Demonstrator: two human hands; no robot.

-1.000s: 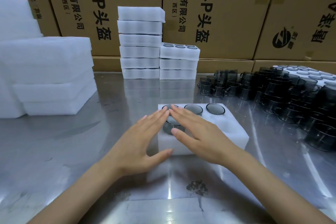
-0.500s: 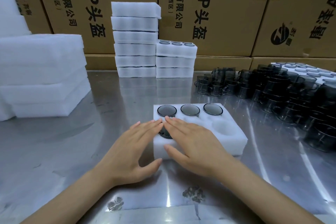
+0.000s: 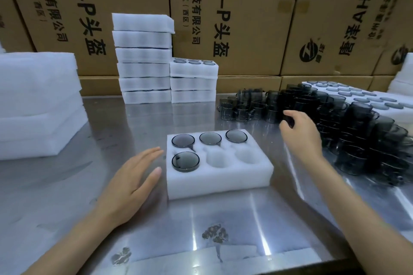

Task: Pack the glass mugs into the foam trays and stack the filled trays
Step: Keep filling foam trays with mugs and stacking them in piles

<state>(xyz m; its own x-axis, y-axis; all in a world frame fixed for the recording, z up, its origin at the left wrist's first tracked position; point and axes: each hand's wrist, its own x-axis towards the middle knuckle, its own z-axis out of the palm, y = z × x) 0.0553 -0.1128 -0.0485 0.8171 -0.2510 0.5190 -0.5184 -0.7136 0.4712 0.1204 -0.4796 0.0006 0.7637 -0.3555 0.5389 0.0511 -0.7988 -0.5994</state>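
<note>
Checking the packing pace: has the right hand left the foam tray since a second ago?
Yes. The right hand has moved off the foam tray, rightward to the loose glass mugs.

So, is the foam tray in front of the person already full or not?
Not full. The foam tray holds four glass mugs: three in the far row, one near left. Two near pockets are empty.

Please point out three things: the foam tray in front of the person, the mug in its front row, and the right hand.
foam tray (image 3: 220, 182), head view, bare front wall.
mug (image 3: 185, 161), head view, middle of its opening.
right hand (image 3: 300, 133), head view, back of the hand.
</note>
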